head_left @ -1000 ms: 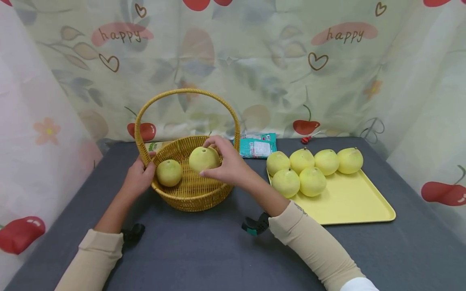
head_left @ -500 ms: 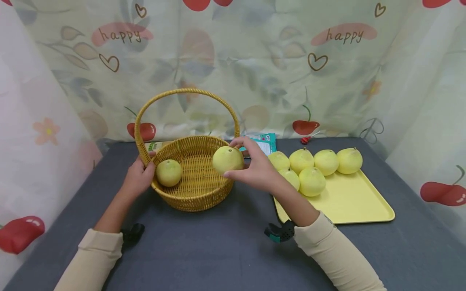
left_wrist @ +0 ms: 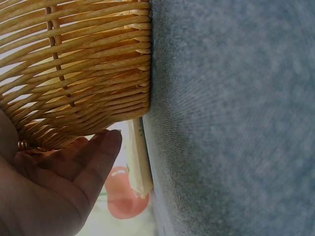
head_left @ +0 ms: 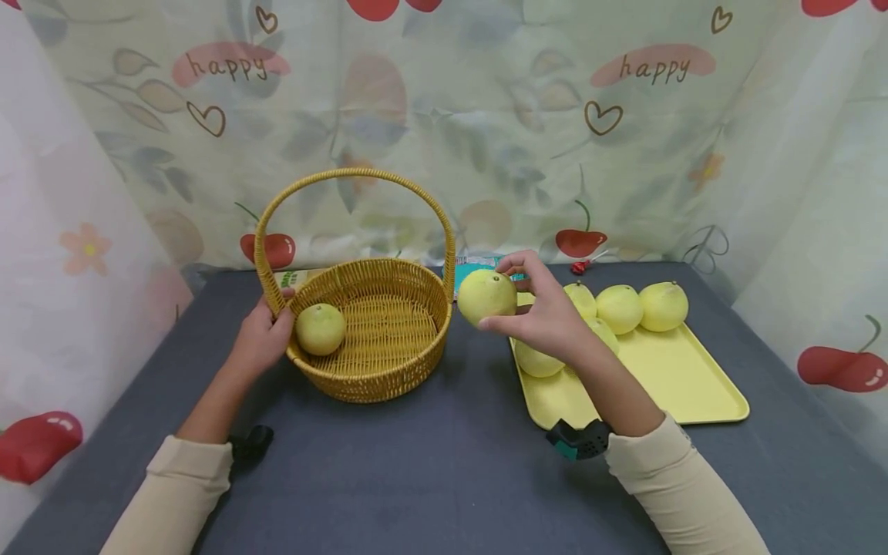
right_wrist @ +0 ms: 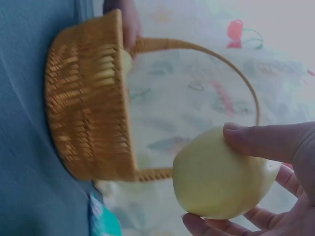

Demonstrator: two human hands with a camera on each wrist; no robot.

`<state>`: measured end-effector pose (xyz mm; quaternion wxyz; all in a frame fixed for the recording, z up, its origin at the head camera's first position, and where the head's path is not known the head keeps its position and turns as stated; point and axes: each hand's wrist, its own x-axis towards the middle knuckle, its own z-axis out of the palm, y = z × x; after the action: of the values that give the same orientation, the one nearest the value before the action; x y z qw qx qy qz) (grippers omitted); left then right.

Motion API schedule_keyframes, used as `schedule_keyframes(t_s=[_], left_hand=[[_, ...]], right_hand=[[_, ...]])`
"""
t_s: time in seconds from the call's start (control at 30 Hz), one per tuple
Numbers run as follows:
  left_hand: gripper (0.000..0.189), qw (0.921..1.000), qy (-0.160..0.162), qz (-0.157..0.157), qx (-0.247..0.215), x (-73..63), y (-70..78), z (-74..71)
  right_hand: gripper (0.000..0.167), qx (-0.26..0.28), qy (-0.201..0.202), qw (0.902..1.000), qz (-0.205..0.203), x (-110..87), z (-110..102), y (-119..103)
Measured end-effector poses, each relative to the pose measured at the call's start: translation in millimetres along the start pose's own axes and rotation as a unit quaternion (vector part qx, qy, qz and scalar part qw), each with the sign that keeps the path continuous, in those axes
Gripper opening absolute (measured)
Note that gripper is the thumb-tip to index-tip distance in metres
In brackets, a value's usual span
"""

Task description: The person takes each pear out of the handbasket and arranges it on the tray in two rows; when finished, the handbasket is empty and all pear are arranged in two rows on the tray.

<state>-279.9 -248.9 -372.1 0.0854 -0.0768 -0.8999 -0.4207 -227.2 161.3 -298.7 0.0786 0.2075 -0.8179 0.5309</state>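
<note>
My right hand (head_left: 551, 320) holds a pale yellow-green pomelo (head_left: 487, 297) between thumb and fingers, raised in the gap between basket and tray. In the right wrist view the thumb lies over one side of this pomelo (right_wrist: 216, 177), with fingertips beneath it. My left hand (head_left: 266, 333) grips the rim of the woven basket (head_left: 375, 383) at the left foot of its tall arched handle. Another pomelo (head_left: 321, 330) sits inside, against the basket's left wall. The left wrist view shows the left hand (left_wrist: 64, 182) against the wicker, part of its grip hidden.
Right of the basket, a yellow tray (head_left: 694, 385) bears several pomelos (head_left: 664, 307), some hidden behind my right hand. A teal packet (head_left: 466, 268) lies behind, and a green-and-beige packet (head_left: 294, 277) behind the basket. A small red-wrapped item (head_left: 579, 267) lies at the back edge.
My right hand has carried the pomelo from over the basket's interior rightward past its rim, toward the tray. My left hand and the basket have stayed in place.
</note>
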Motion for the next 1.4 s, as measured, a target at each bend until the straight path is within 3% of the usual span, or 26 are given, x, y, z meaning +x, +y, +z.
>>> schedule_keyframes(t_s=[0.33, 0.5, 0.87, 1.0, 1.1, 1.23, 1.4], left_hand=[[0.054, 1.0000, -0.002, -0.005, -0.003, 0.0, 0.3, 1.4], [0.054, 1.0000, 0.002, -0.001, -0.002, -0.5, -0.1, 1.3], [0.053, 1.0000, 0.008, 0.006, 0.001, -0.5, -0.8, 1.2], [0.054, 0.9999, 0.007, 0.008, -0.001, -0.3, -2.1, 1.0], [0.054, 0.9999, 0.006, 0.008, -0.001, -0.2, -2.3, 0.9], [0.054, 1.0000, 0.004, 0.007, -0.002, 0.1, -0.7, 0.8], [0.054, 1.0000, 0.003, 0.007, -0.002, -0.3, 2.3, -0.2]], right_hand=[[0.071, -0.058, 0.088, 0.9940, 0.028, -7.1, -51, 1], [0.071, -0.082, 0.132, 0.9861, 0.058, -12.6, -80, 4], [0.063, -0.106, 0.187, 0.9682, 0.128, -28.0, -130, 15], [0.067, -0.134, 0.167, 0.9652, 0.150, -31.9, -144, 26], [0.073, -0.165, 0.125, 0.9638, 0.167, -35.6, -154, 36], [0.078, -0.210, 0.041, 0.9560, 0.201, -40.6, -166, 50], [0.073, -0.212, -0.065, 0.9505, 0.218, -43.3, -172, 68]])
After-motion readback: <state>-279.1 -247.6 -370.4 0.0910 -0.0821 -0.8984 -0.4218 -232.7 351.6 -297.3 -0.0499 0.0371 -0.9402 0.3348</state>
